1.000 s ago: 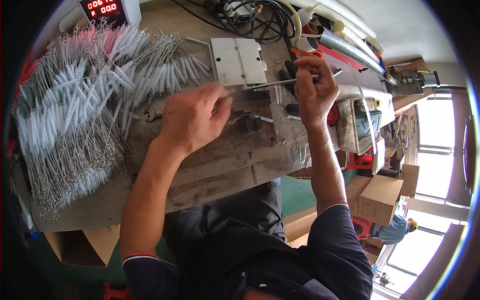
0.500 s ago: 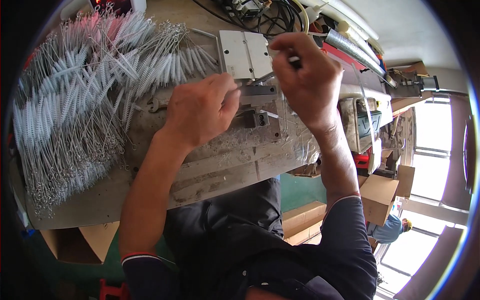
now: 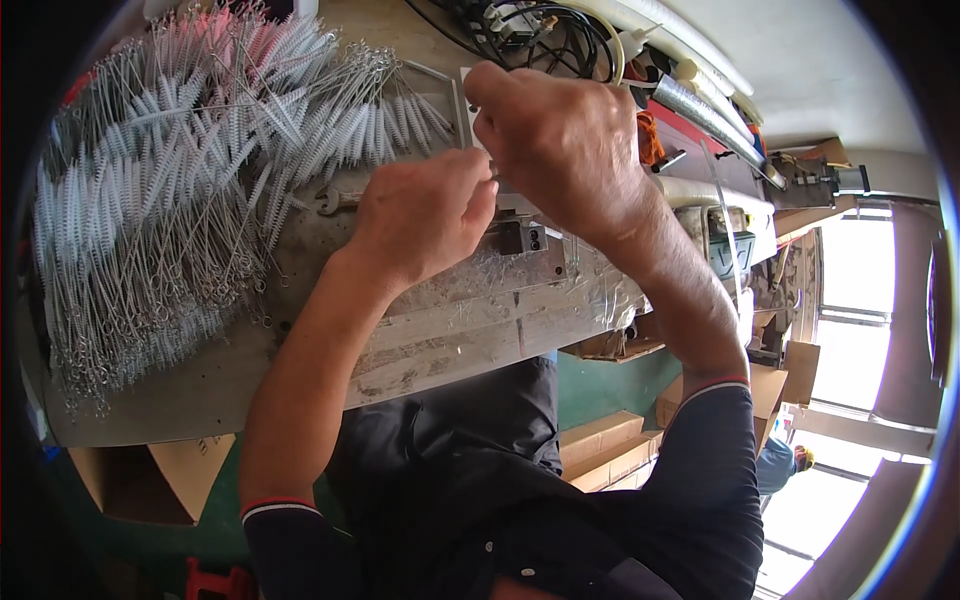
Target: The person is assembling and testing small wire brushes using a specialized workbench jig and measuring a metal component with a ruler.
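Note:
My left hand (image 3: 420, 215) is closed in a pinch over the bench, with thumb and forefinger pressed together. What it holds, if anything, is too small or hidden to make out. Right beside it, my right hand (image 3: 560, 140) is closed like a fist, back of the hand up. Its contents are hidden too. Beneath the right hand lies a white block-shaped fixture (image 3: 465, 110), mostly covered. A small dark metal block (image 3: 522, 238) with two holes sits on a metal plate just below the hands. Left of them is a large pile of white-bristled wire brushes (image 3: 150, 220) with looped ends.
An open-ended wrench (image 3: 330, 200) lies between the pile and my left hand. Black cables (image 3: 560, 40) tangle at the back. Rolls and tubes (image 3: 700, 95) lie at the far right. Cardboard boxes (image 3: 600, 445) stand below the bench; another person (image 3: 778, 465) is in the background.
My right hand has moved left to meet the left hand and now covers most of the white fixture. My left hand has shifted only slightly, still pinched.

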`<move>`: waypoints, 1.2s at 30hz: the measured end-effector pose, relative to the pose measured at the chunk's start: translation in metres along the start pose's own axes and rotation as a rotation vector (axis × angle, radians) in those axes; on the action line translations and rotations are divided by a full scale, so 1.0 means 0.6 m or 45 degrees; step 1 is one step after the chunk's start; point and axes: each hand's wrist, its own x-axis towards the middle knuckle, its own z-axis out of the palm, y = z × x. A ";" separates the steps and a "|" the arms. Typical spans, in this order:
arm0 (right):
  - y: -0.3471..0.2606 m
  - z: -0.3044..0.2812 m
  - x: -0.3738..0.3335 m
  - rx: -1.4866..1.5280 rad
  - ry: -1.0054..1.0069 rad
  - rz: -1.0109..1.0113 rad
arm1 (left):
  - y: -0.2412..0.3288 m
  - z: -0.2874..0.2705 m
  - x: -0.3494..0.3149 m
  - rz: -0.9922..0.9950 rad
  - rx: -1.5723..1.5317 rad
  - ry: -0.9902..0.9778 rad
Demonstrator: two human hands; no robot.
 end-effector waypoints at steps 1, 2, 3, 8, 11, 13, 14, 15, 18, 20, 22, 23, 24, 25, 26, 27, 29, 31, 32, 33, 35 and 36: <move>-0.003 -0.004 -0.002 0.001 0.004 0.001 | 0.000 -0.002 -0.002 0.002 0.004 -0.001; -0.005 -0.007 -0.006 -0.004 0.006 -0.011 | 0.004 -0.008 -0.001 -0.030 0.018 -0.059; -0.007 -0.010 -0.010 -0.009 0.008 -0.023 | 0.007 -0.011 0.000 -0.062 0.032 -0.116; -0.010 -0.014 -0.003 0.066 0.134 -0.015 | 0.000 -0.009 -0.006 -0.079 0.023 -0.134; 0.027 -0.010 -0.027 0.320 0.340 0.260 | -0.003 0.000 -0.006 -0.050 -0.022 -0.069; 0.054 -0.005 -0.061 0.515 0.433 0.616 | -0.002 0.001 -0.004 -0.027 -0.019 -0.050; 0.064 -0.004 -0.077 0.506 0.435 0.621 | -0.001 0.003 -0.002 -0.012 -0.016 -0.041; 0.070 -0.001 -0.090 0.608 0.494 0.795 | -0.001 0.002 -0.003 -0.004 -0.004 -0.033; 0.081 0.012 -0.125 0.737 0.578 1.031 | -0.002 -0.002 -0.004 0.000 0.020 -0.039; 0.084 0.024 -0.142 0.807 0.608 1.136 | -0.002 -0.003 -0.003 0.007 0.020 -0.039; 0.081 0.033 -0.152 0.899 0.634 1.229 | -0.002 -0.003 -0.002 0.013 0.018 -0.042; 0.079 0.036 -0.155 0.996 0.655 1.316 | -0.001 -0.004 -0.001 0.030 0.020 -0.024; 0.081 0.043 -0.161 0.998 0.659 1.320 | 0.000 -0.004 0.000 0.047 0.022 -0.006; 0.085 0.053 -0.167 1.000 0.667 1.317 | 0.001 -0.005 0.001 0.050 0.024 -0.011; 0.087 0.057 -0.169 1.003 0.675 1.313 | 0.001 -0.005 0.001 0.039 0.013 -0.014; 0.086 0.058 -0.172 1.005 0.677 1.316 | 0.002 -0.004 0.001 0.029 0.003 -0.017; 0.081 0.059 -0.177 1.346 0.702 1.408 | 0.003 -0.004 0.002 0.027 0.000 -0.021; 0.080 0.071 -0.184 1.401 0.731 1.389 | 0.004 -0.004 0.003 0.023 -0.004 -0.024; 0.079 0.075 -0.186 1.457 0.758 1.367 | 0.005 -0.005 0.003 0.018 -0.001 -0.022; 0.078 0.074 -0.187 1.459 0.756 1.368 | 0.005 -0.005 0.002 0.013 0.001 -0.019; 0.079 0.070 -0.190 1.418 0.731 1.348 | 0.005 -0.005 0.002 0.016 -0.002 -0.019; 0.080 0.071 -0.192 1.417 0.729 1.349 | 0.005 -0.004 0.003 0.021 -0.007 -0.019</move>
